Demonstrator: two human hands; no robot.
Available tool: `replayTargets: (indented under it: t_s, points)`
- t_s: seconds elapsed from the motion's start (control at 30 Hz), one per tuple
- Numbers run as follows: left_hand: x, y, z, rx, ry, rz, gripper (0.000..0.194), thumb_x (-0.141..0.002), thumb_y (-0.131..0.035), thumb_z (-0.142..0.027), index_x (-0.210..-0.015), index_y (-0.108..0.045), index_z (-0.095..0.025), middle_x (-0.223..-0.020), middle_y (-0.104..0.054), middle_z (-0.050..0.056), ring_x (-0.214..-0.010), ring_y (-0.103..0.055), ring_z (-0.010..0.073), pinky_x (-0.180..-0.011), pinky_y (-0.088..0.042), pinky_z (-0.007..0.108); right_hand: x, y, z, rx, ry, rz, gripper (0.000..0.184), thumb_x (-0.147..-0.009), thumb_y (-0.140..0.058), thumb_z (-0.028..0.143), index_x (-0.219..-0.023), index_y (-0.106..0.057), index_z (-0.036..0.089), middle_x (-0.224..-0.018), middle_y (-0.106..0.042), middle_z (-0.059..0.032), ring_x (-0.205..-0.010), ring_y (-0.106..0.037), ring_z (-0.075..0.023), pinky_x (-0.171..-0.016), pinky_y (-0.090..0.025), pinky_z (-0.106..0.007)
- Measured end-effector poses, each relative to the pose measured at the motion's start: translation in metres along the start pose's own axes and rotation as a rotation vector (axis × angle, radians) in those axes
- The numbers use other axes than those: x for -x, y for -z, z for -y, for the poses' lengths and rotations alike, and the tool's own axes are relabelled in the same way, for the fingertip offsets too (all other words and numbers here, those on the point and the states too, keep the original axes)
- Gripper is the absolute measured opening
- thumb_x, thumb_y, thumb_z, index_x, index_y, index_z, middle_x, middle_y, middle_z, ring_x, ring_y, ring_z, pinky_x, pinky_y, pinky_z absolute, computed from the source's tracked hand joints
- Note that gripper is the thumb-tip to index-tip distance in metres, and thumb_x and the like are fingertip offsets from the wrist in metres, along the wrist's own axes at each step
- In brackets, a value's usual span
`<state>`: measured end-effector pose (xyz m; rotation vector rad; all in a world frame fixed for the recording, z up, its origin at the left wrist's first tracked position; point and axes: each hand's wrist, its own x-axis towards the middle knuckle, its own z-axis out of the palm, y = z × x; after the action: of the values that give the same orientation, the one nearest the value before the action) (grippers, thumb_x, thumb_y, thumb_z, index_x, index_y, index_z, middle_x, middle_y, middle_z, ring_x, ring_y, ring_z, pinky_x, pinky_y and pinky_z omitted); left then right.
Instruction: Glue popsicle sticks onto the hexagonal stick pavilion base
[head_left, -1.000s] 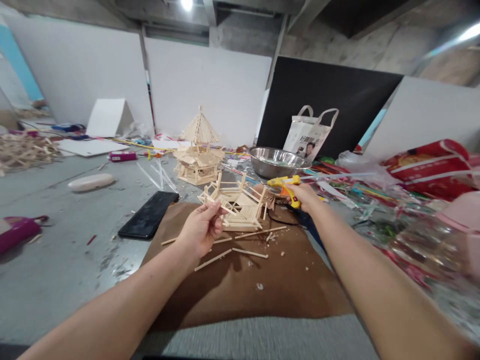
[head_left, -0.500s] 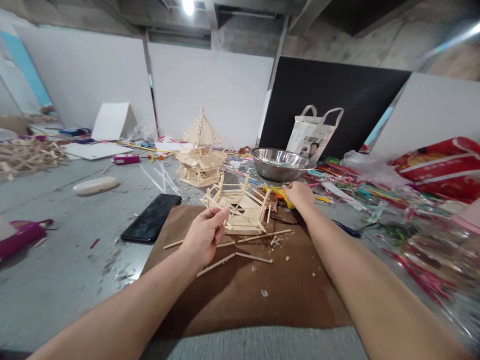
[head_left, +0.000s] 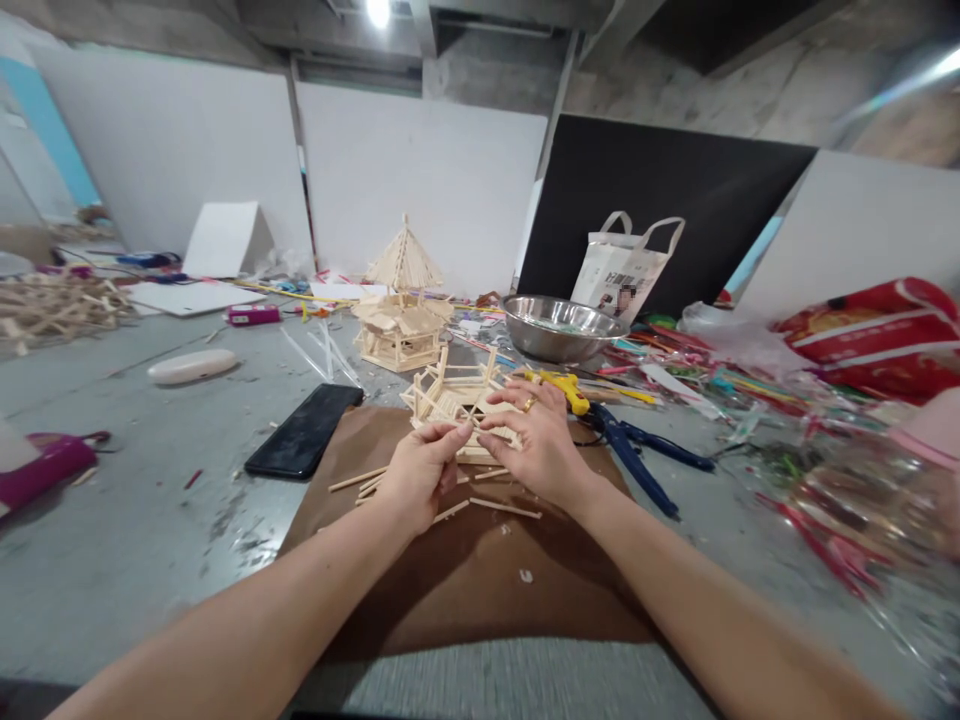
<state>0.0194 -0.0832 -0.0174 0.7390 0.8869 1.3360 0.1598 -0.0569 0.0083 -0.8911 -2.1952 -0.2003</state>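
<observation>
A small frame of wooden sticks (head_left: 454,392) rests on a brown mat (head_left: 465,560) in front of me. My left hand (head_left: 421,472) pinches a thin stick at the frame's near edge. My right hand (head_left: 534,440), with a ring on one finger, meets it there, its fingertips closed on the same spot. Loose sticks (head_left: 496,506) lie on the mat under both hands. A yellow glue gun (head_left: 561,386) lies on the table just past my right hand.
A finished stick pavilion (head_left: 400,305) stands behind the frame. A black phone (head_left: 306,442) lies left of the mat, a steel bowl (head_left: 559,326) and a paper bag (head_left: 626,268) sit behind. Blue pliers (head_left: 637,462) and colourful clutter fill the right side.
My right hand put the glue gun down on the table and came back to the stick frame, joining my left hand. The left hand stayed at the frame.
</observation>
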Motion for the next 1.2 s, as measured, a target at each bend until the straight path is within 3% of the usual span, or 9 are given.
replayTargets:
  t_s: [0.27,0.53,0.83,1.2]
  points:
    - [0.000,0.001,0.001,-0.040,0.053,0.022,0.026,-0.058,-0.066,-0.028,-0.072,-0.047,-0.017,-0.038,-0.035,-0.011,-0.026,-0.023,0.0011,-0.029,-0.014,0.015,0.000,0.001,-0.005,-0.027,-0.075,-0.009,0.011,-0.072,-0.055,0.031,-0.068,-0.063,0.024,-0.095,-0.060,-0.0007,-0.106,-0.041,-0.0207,-0.093,-0.020,-0.041]
    - [-0.001,0.003,0.006,-0.152,0.099,-0.148,0.032,-0.060,-0.060,-0.016,-0.082,-0.037,-0.021,-0.040,-0.032,-0.014,-0.025,-0.020,0.0008,-0.028,-0.011,0.014,0.002,0.000,-0.030,-0.004,-0.124,0.056,0.006,-0.067,-0.059,0.028,-0.066,-0.064,0.024,-0.097,-0.060,-0.0020,-0.108,-0.039,-0.0234,-0.093,-0.018,-0.046]
    - [-0.008,0.008,0.002,-0.238,0.040,-0.074,0.039,-0.062,-0.059,-0.018,-0.096,-0.038,-0.018,-0.038,-0.031,-0.014,-0.023,-0.022,0.0017,-0.028,-0.012,0.015,0.004,-0.005,-0.035,-0.029,-0.113,0.116,0.011,-0.068,-0.058,0.032,-0.066,-0.064,0.023,-0.099,-0.059,-0.0029,-0.110,-0.037,-0.0241,-0.094,-0.016,-0.048]
    - [-0.015,0.010,0.003,-0.328,-0.001,-0.042,0.032,-0.059,-0.066,-0.030,-0.079,-0.045,-0.018,-0.038,-0.034,-0.012,-0.024,-0.023,0.0013,-0.026,-0.013,0.015,0.004,-0.008,-0.037,-0.021,-0.104,0.115,0.011,-0.068,-0.058,0.032,-0.066,-0.064,0.023,-0.098,-0.060,-0.0028,-0.109,-0.039,-0.0248,-0.092,-0.018,-0.049]
